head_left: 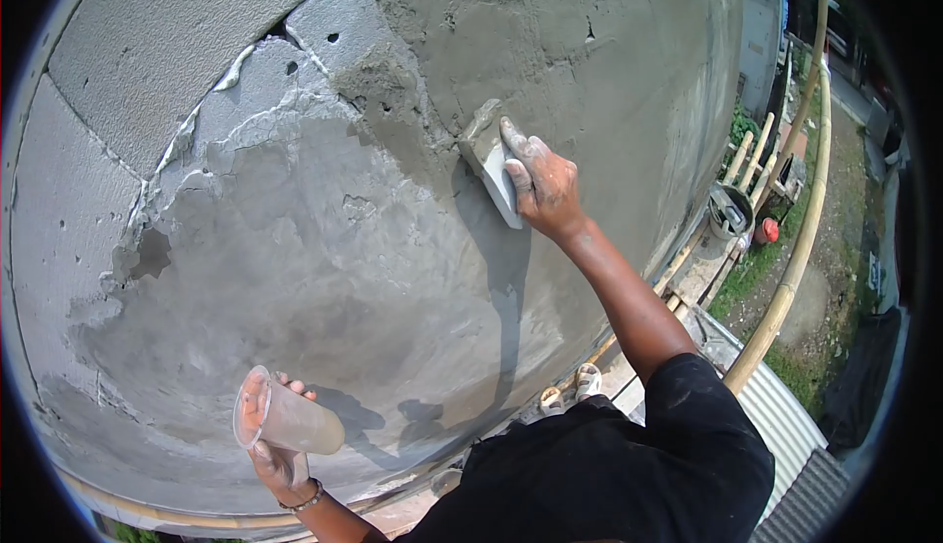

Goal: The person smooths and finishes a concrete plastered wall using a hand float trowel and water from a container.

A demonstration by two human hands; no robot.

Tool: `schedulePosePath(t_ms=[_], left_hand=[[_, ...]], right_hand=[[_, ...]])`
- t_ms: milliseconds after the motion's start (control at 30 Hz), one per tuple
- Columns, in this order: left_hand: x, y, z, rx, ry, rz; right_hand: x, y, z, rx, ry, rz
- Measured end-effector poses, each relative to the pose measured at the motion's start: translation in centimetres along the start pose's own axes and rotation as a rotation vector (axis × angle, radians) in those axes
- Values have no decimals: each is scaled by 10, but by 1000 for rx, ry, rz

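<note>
I see my right hand (543,184) up against the wall (324,248), its fingers (518,145) closed around a float (494,165), a pale block that is pressed flat to the wet grey plaster (550,42). The float sits at the edge where the rough fresh plaster meets the smoother, thinner coat below and to the left. My left hand (278,459) is low in the view, near the bottom of the wall, its fingers wrapped around a clear plastic cup (285,420) that is tipped on its side with the open mouth pointing left. I cannot tell what, if anything, is inside it. A beaded bracelet (303,501) sits on that wrist. At upper left bare blocks (157,42) show with their joints uncovered. Off to the right, well below me, stands a bucket (730,212) on planks, with a bamboo pole (796,248) running past it.
</note>
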State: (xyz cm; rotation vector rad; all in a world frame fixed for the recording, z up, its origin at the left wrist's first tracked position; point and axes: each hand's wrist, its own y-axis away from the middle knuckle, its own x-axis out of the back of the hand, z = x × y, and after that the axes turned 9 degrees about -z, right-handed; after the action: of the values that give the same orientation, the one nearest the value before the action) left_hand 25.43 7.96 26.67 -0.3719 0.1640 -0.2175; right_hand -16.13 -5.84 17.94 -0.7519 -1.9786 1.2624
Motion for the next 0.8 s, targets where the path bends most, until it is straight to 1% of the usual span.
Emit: schedulePosePath(t_ms=[33, 133, 167, 200, 233, 267, 300, 367, 400, 467, 533, 600, 667, 700, 767, 800], left_hand=[[-3, -6, 1, -11, 1, -3], [-21, -23, 0, -24, 21, -18], [-26, -27, -2, -42, 42, -25], [-27, -29, -4, -49, 37, -27], [-27, -31, -6, -60, 71, -126], [-28, -31, -8, -69, 109, -224], [-31, -30, -9, -71, 107, -217], [-38, -26, -10, -49, 23, -235], [-41, -25, -12, -46, 20, -226], [-43, -24, -14, 0, -10, -138], [-40, -23, -14, 4, -19, -123], [-42, -26, -19, -3, -15, -115], [-45, -26, -19, -1, -10, -114], [-47, -26, -18, 0, -16, -109], [-54, -26, -16, -18, -7, -134], [-56, -26, -16, -27, -4, -143]], right_hand=[[-12, 24, -15, 101, -6, -36], [-40, 93, -49, 123, -179, -277], [-34, 91, -50, 124, -179, -270], [-27, 88, -51, 43, -239, -241], [-18, 84, -53, -38, -302, -216], [-5, 62, -47, -65, -303, -87], [11, 30, -35, -94, -305, 39], [35, -24, -10, -136, -249, 112], [35, -40, -3, -137, -257, 105], [24, -62, -2, -53, -51, 120], [-7, -35, -33, -42, -17, 60], [-43, 23, -60, 63, 24, -12], [-61, 81, -77, 37, -46, -150], [-62, 98, -82, 35, -53, -151], [-49, 114, -82, 87, -231, -361], [-42, 109, -77, 92, -221, -353]])
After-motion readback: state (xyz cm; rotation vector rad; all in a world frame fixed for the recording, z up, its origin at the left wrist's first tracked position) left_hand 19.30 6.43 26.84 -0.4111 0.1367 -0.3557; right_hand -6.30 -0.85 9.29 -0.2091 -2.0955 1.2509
